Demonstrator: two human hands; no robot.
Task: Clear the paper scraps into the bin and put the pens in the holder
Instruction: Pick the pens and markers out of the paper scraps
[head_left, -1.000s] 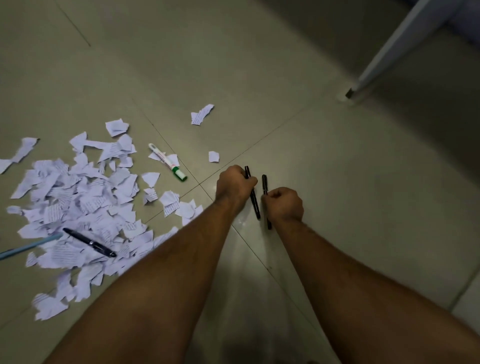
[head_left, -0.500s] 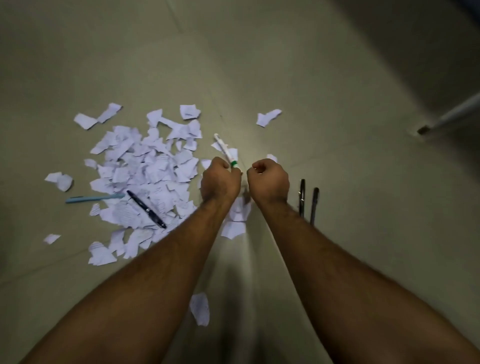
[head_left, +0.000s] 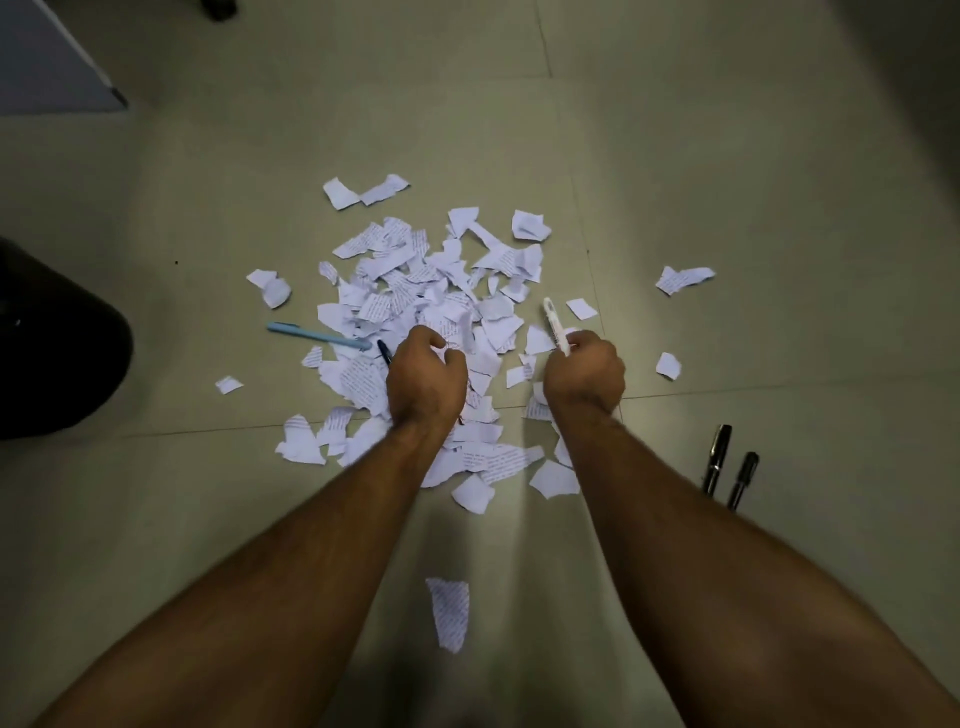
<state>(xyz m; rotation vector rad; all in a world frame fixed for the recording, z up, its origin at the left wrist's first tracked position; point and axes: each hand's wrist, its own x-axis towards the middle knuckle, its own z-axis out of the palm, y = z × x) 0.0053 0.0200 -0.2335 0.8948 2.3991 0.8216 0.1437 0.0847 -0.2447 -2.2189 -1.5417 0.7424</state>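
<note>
Right hand (head_left: 584, 371) grips white pen (head_left: 554, 323); scraps' (head_left: 415, 291) print unreadable.

bare forearms (head_left: 291, 587) — no sleeves, hairy

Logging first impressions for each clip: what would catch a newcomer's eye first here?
A heap of torn paper scraps covers the middle of the floor. Over its near edge the right hand grips a white marker, while the left hand curls above the scraps. Two black pens lie side by side at right.

Dim light, dark corners, soft blur
</note>
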